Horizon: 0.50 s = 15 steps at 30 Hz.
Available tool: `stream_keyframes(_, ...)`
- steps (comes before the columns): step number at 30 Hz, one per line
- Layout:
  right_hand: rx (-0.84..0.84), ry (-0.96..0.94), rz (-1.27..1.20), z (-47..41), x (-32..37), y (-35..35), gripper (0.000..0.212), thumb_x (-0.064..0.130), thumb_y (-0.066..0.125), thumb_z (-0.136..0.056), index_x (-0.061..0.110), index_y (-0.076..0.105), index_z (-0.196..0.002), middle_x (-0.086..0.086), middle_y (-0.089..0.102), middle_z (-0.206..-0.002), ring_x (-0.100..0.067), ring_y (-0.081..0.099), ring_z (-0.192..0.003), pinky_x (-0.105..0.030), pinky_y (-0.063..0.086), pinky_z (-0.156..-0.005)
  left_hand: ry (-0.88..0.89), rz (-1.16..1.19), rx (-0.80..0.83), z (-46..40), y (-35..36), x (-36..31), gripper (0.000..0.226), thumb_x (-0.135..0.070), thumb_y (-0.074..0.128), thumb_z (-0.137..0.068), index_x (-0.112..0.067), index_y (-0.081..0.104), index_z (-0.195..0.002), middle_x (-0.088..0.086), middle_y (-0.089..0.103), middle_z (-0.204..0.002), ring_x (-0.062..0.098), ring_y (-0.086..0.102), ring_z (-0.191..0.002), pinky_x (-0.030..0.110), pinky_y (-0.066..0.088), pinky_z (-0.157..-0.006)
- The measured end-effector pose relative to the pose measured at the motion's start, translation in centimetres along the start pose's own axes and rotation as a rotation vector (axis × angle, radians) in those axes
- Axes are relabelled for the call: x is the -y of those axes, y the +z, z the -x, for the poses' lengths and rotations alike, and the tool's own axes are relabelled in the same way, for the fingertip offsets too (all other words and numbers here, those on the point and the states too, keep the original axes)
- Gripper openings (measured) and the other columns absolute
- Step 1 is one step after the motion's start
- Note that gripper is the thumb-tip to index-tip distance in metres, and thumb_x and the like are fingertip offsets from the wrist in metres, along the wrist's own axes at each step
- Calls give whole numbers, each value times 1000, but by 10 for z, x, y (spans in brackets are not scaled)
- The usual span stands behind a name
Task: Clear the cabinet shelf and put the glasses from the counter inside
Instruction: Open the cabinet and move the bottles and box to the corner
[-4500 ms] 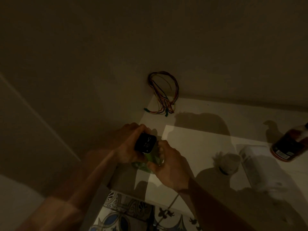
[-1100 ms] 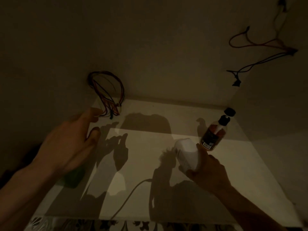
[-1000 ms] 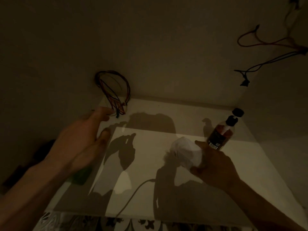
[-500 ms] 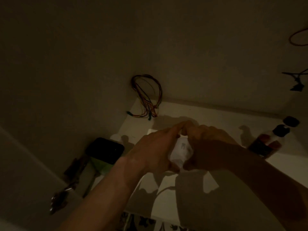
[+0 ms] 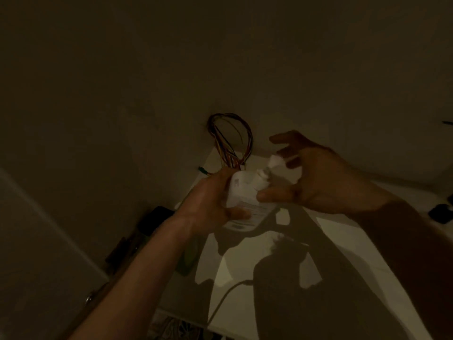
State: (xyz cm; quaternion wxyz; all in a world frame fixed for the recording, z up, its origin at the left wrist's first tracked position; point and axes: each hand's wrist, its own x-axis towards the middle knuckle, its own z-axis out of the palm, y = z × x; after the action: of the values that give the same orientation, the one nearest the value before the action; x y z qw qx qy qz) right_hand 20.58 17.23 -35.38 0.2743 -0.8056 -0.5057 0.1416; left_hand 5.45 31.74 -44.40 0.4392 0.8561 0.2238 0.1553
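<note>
White plastic bottle [image 5: 241, 202] gripped around its body in left hand [image 5: 210, 202], held above the pale cabinet shelf [image 5: 343, 241]. Right hand [image 5: 316, 182] beside the bottle's neck, fingers spread and loose, thumb touching the bottle, small white cap [image 5: 275, 160] at the fingertips (whether pinched or merely resting, impossible to tell). Head view only. Clearing judged under way, not finished: coloured wire bundle [image 5: 232, 141] at the back wall, dark object [image 5: 441, 212] at far right. No glasses visible; loading apparently not yet begun.
</note>
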Motion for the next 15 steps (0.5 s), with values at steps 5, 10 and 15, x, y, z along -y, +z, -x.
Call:
stream_keyframes(5, 163, 92, -468, -15, -15, 53, 94, 11, 94, -57, 18, 48, -138, 0, 65, -118, -14, 69, -104, -27, 62, -79, -42, 203, -82, 0, -17, 14, 58, -17, 85, -75, -36, 54, -120, -16, 66, -115, -1, 66, -105, 17, 57, -78)
stream_keyframes(10, 38, 36, -591, -38, -13, 85, 61, 6, 88, -72, 21, 55, -121, 10, 66, -103, 13, 68, -76, -6, 51, -59, -37, 218, -135, -5, -29, 25, 60, -20, 86, -76, -34, 51, -123, -12, 67, -117, 0, 67, -103, 30, 59, -90)
stream_keyframes(15, -14, 76, -624, -56, -6, 114, 51, 2, 84, -76, 25, 52, -110, 5, 66, -103, 9, 70, -78, -11, 55, -63, -109, 126, -192, -10, -45, 38, 86, -10, 80, -82, -28, 32, -151, -6, 52, -141, 13, 53, -130, 32, 48, -104)
